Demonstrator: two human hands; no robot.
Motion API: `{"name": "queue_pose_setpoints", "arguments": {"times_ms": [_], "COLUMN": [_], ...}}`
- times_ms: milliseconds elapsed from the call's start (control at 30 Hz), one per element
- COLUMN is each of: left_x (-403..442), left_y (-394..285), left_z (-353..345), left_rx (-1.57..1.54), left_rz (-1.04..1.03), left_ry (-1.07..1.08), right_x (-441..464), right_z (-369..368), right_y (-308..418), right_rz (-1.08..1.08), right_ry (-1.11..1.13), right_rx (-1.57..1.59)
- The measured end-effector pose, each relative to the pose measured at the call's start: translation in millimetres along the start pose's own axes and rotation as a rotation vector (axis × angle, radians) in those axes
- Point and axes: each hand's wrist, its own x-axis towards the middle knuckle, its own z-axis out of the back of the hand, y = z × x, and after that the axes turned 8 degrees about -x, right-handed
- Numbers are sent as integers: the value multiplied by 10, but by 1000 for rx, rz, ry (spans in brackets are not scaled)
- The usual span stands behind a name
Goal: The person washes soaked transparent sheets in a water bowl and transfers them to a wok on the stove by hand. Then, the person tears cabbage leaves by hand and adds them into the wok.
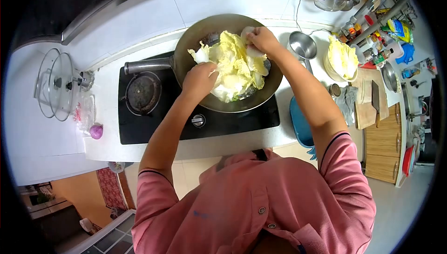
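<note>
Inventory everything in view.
Wok: one, grey, on stove
Cabbage leaves: several, pale yellow, in wok
Stove: one, black, on counter
Lids: two, clear, far left
Onion: one, purple, left counter
Pot: one, silver, right of wok
Cabbage bowl: one, pale, right counter
Basin: one, blue, right of stove
Knife: one, dark, on chopping board
Strainer: one, silver, upper right
Cloth: one, grey, beside chopping board
Bottles: several, mixed, upper right
Shirt: one, pink, bottom
Left hand, right hand: two, bare, at cabbage

2 hands [200, 79], 1 wok [224, 22], 2 gl. lids [61, 91]
</note>
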Motion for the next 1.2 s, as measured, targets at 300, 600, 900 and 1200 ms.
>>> {"name": "queue_pose_setpoints", "arguments": {"times_ms": [300,600,900,1200], "left_x": [11,526,869,933], "left_y": [40,123,313,172], "left_z": [136,27,-99,-85], "left_rx": [62,422,601,685], "left_rz": [67,-8,-66,56], "left_ry": [-31,47,85,300], "right_x": [-391,-656,-817,-307], "right_z": [136,142,271,199], "right_y": [209,189,193,246], "right_rz": [-140,-122,22,41], "right_ry": [400,561,202,73], "right_rx": [178,212,-132,-123]}}
